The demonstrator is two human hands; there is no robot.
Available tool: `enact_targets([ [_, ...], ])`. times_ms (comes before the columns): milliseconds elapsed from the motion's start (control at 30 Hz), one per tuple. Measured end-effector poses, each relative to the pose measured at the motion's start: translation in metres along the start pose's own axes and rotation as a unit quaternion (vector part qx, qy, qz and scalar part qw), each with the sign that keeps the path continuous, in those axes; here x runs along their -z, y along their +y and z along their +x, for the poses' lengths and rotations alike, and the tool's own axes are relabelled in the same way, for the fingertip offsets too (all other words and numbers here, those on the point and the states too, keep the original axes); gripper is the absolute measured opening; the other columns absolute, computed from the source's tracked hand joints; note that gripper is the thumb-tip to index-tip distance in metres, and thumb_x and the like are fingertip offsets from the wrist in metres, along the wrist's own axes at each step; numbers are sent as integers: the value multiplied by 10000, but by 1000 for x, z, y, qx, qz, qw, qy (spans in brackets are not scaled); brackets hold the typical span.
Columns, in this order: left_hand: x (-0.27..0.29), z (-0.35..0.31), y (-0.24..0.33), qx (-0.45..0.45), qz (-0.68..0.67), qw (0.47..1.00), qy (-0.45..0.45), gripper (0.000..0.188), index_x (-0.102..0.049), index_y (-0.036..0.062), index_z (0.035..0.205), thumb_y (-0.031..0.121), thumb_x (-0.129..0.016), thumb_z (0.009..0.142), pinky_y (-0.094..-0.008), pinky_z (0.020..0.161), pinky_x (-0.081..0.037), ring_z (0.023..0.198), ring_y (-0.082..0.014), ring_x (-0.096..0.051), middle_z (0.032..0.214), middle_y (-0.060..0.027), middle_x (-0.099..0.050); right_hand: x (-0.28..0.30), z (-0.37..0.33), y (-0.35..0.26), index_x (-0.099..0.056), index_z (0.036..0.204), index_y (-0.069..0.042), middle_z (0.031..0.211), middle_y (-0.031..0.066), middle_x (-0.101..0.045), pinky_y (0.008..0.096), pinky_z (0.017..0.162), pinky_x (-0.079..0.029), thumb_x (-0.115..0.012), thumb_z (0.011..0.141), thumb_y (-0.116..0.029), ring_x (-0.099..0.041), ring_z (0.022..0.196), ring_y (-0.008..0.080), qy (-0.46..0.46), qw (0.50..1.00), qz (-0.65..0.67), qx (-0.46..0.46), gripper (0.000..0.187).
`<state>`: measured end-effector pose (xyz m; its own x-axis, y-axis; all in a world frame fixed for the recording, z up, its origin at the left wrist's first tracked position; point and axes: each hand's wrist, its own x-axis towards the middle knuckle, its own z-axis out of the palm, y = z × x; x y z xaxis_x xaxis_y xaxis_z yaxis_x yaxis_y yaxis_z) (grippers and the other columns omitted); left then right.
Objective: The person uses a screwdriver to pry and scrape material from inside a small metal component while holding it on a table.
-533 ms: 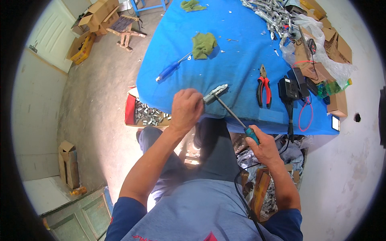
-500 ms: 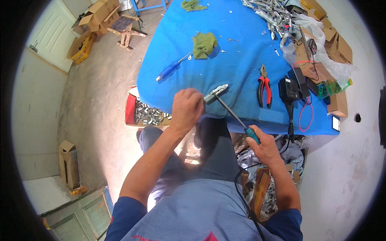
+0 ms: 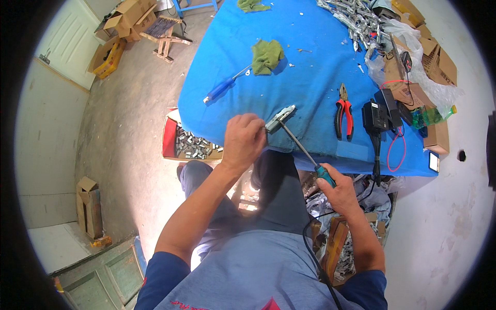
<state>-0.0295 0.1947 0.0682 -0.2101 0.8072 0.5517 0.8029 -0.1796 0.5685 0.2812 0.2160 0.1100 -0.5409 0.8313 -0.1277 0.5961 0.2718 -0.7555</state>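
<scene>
My left hand [image 3: 244,138] is closed on the near end of a small metal fitting [image 3: 279,119] at the front edge of the blue-covered table [image 3: 310,57]. My right hand [image 3: 338,190] grips the teal handle of a screwdriver [image 3: 300,143]. Its long shaft slants up and left, and the tip meets the fitting's side. My left fingertips hide part of the fitting. A second screwdriver [image 3: 220,90] with a blue handle lies to the left. Red and black pliers [image 3: 343,112] rest to the right. Farther back is a crumpled green cloth [image 3: 267,57].
Metal parts [image 3: 356,21] are heaped at the far right, near clear plastic and torn cardboard. A black power adapter [image 3: 374,117] with cables and a green bottle [image 3: 431,115] stand at the right edge. Below the table's left edge, an open box [image 3: 170,137] holds small metal pieces.
The whole view has shifted slightly, moving the table and tools a little to the right. Both hands keep their hold, and the screwdriver tip stays at the metal fitting.
</scene>
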Motion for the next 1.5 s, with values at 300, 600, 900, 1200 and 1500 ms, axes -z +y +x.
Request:
enact_targets([
  [300,1,0,1,9,-1,1000,-1,185,-685,54,975,22,-722,797,-433,859,-462,951,-330,-617,1042,-105,-663,-8,2,-15,-600,1361,-58,904,142,-657,434,692,-529,-764,844,-190,-649,776,321,103,962,-235,99,558],
  [600,0,0,3,7,11,1000,6,179,-687,48,968,31,-727,795,-437,857,-468,958,-335,-620,1031,-108,-663,-3,2,-34,-602,1361,-33,909,126,-629,421,669,-510,-760,811,-108,-633,778,312,138,936,-284,157,577],
  [900,-3,1,5,0,-6,1000,30,153,-672,42,936,19,-712,790,-442,830,-460,911,-343,-610,980,-116,-649,-3,-2,-40,-555,1394,8,1005,182,-668,431,738,-543,-737,822,-81,-665,858,365,97,948,-244,179,607],
  [1200,2,0,5,2,-5,1000,15,176,-669,33,970,16,-704,798,-444,848,-464,925,-342,-617,999,-120,-646,47,26,-59,-619,1286,28,959,233,-700,419,734,-544,-748,882,-165,-681,849,414,17,979,-161,127,466],
  [1500,1,0,4,7,-11,1000,3,200,-671,30,987,16,-709,791,-446,871,-474,956,-343,-630,1031,-125,-658,52,42,-33,-676,1160,36,779,45,-650,304,639,-483,-643,994,-291,-581,699,114,-97,989,68,-84,368],
])
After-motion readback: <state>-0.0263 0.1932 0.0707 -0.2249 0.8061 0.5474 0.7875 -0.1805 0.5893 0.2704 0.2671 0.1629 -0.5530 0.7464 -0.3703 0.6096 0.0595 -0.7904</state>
